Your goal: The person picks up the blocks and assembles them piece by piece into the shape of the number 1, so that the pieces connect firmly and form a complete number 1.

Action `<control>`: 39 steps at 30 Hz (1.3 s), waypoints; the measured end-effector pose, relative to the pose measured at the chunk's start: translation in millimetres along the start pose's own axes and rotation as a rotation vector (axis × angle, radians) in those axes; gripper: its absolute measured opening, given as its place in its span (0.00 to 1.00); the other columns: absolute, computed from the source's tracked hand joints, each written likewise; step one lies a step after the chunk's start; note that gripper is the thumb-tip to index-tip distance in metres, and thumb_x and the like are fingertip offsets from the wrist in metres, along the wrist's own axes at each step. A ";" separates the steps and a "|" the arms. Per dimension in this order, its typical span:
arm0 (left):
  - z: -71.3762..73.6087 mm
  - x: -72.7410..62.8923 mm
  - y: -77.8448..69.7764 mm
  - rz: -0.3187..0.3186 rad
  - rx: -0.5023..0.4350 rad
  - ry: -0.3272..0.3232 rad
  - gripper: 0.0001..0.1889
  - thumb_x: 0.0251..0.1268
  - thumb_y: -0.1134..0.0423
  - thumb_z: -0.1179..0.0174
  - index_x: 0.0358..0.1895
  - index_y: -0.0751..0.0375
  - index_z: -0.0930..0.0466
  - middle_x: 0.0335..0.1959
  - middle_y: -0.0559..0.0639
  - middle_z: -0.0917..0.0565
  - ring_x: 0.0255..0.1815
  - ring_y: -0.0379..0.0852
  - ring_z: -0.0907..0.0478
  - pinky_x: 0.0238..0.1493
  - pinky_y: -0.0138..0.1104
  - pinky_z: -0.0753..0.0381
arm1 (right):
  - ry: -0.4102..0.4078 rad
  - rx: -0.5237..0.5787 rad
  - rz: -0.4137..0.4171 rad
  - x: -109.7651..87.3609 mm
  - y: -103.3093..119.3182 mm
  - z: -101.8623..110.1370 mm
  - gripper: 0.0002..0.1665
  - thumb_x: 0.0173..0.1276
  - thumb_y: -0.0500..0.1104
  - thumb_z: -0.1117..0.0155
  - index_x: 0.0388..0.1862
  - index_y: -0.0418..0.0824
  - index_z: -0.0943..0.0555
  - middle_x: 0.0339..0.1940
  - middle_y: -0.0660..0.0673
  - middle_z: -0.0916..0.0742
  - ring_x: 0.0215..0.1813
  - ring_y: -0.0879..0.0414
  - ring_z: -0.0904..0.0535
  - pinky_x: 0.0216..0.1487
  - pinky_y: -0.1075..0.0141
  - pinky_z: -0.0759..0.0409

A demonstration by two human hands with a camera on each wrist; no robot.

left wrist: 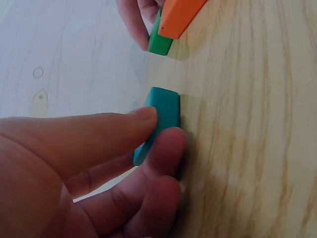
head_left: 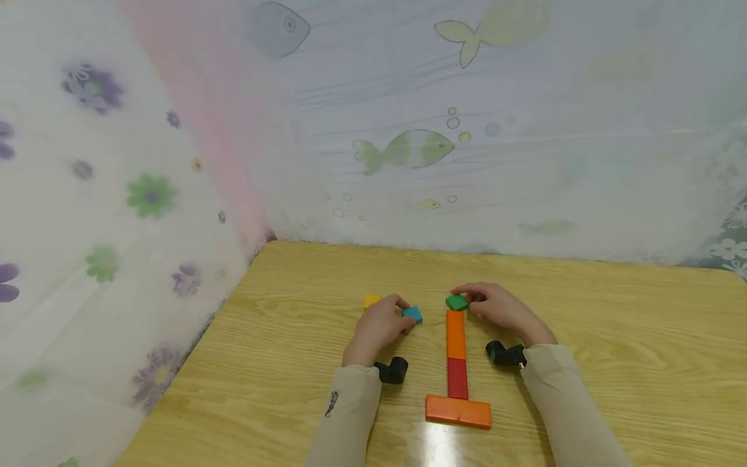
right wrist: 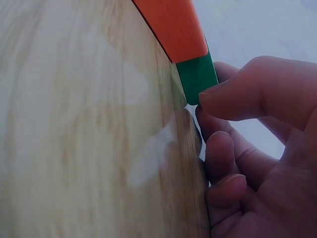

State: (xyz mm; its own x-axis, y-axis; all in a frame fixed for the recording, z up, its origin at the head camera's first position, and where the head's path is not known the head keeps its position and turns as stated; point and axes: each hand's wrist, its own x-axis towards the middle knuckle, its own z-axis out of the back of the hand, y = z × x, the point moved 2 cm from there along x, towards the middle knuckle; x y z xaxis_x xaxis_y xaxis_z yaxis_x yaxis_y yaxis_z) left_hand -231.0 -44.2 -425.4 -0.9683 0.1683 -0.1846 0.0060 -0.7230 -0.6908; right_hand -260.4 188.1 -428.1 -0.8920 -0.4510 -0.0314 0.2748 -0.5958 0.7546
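Fingers [left wrist: 167,148] of the left hand [head_left: 378,326] pinch a blue block [head_left: 412,314]; those of the right hand [head_left: 503,307] pinch a green block [head_left: 456,303].

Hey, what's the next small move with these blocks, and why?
Probably straighten the green block with the right hand, which pinches it, since it looks askew at the far end of the orange block beyond the red block.

head light: soft, even | glare: white patch low on table [head_left: 630,324] | wall flowers [head_left: 152,194]: blurry | right wrist view: dimmer
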 end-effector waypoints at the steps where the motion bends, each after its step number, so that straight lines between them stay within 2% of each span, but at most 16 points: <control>1: -0.5 0.9 -0.5 -0.002 -0.005 -0.004 0.13 0.59 0.55 0.43 0.46 0.54 0.28 0.18 0.43 0.22 0.22 0.42 0.28 0.31 0.34 0.31 | -0.003 0.004 -0.001 -0.2 0.3 0.4 0.23 0.61 0.31 0.51 0.56 0.40 0.27 0.39 0.42 0.23 0.33 0.52 0.33 0.33 0.62 0.35; 6: -4.2 5.4 -2.8 -0.009 0.007 -0.043 0.15 0.59 0.56 0.44 0.49 0.52 0.26 0.27 0.44 0.23 0.25 0.42 0.29 0.29 0.34 0.31 | -0.007 0.002 0.015 -0.7 -1.7 1.7 0.22 0.61 0.31 0.50 0.56 0.39 0.27 0.39 0.42 0.23 0.33 0.52 0.33 0.33 0.62 0.35; 10: -7.8 7.9 -4.4 -0.009 0.052 -0.076 0.15 0.59 0.56 0.45 0.51 0.50 0.25 0.35 0.44 0.22 0.30 0.41 0.28 0.31 0.35 0.30 | -0.006 -0.010 0.017 0.8 -5.1 0.6 0.23 0.61 0.32 0.49 0.56 0.40 0.27 0.40 0.42 0.22 0.34 0.52 0.33 0.34 0.62 0.34; 12: -9.6 9.1 -4.7 -0.021 0.068 -0.088 0.16 0.60 0.56 0.46 0.51 0.50 0.25 0.35 0.43 0.23 0.30 0.40 0.28 0.31 0.35 0.30 | -0.009 -0.008 0.017 1.9 -6.0 -0.2 0.23 0.61 0.32 0.50 0.56 0.41 0.26 0.39 0.43 0.22 0.33 0.52 0.33 0.34 0.62 0.33; 17: -13.1 11.4 -4.4 -0.062 0.079 -0.087 0.16 0.61 0.57 0.47 0.52 0.51 0.25 0.27 0.42 0.26 0.24 0.41 0.32 0.25 0.33 0.35 | -0.009 0.003 0.007 2.7 -7.1 -2.1 0.23 0.61 0.32 0.50 0.56 0.42 0.26 0.36 0.44 0.23 0.31 0.52 0.33 0.32 0.62 0.34; 22: -15.3 11.0 -5.1 -0.072 0.069 -0.084 0.16 0.61 0.59 0.47 0.53 0.53 0.25 0.26 0.42 0.28 0.23 0.40 0.33 0.24 0.32 0.36 | -0.007 0.001 0.002 1.2 -7.8 -3.7 0.23 0.62 0.32 0.50 0.57 0.43 0.26 0.38 0.44 0.23 0.32 0.52 0.33 0.32 0.62 0.33; 29: -18.2 10.3 -9.7 -0.065 0.036 -0.051 0.15 0.61 0.58 0.47 0.51 0.53 0.24 0.29 0.42 0.26 0.27 0.41 0.31 0.29 0.32 0.34 | -0.008 0.001 0.009 -1.4 -7.0 -2.5 0.23 0.62 0.32 0.49 0.57 0.41 0.26 0.40 0.43 0.22 0.34 0.52 0.32 0.34 0.61 0.33; 35: -19.7 13.7 -17.4 -0.036 0.013 -0.048 0.15 0.60 0.58 0.47 0.51 0.52 0.24 0.39 0.46 0.22 0.36 0.42 0.27 0.37 0.37 0.29 | -0.022 -0.012 0.010 -2.2 -7.0 -0.4 0.24 0.61 0.31 0.50 0.56 0.41 0.26 0.39 0.43 0.22 0.34 0.52 0.32 0.34 0.61 0.33; 39: -18.8 16.3 -19.2 -0.020 0.030 -0.064 0.15 0.60 0.57 0.46 0.51 0.51 0.24 0.42 0.48 0.21 0.39 0.44 0.26 0.41 0.41 0.29 | -0.032 -0.009 0.015 -0.6 -5.0 -2.0 0.24 0.59 0.31 0.50 0.55 0.42 0.25 0.36 0.45 0.22 0.32 0.53 0.32 0.34 0.62 0.33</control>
State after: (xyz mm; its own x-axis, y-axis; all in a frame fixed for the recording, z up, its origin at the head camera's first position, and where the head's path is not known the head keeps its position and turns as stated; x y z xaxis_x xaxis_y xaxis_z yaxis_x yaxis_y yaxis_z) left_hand -242.3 -15.0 -428.3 -0.9821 0.1407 -0.1254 -0.0202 -0.7401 -0.6722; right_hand -260.6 190.0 -433.1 -0.8987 -0.4386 0.0006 0.2909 -0.5951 0.7491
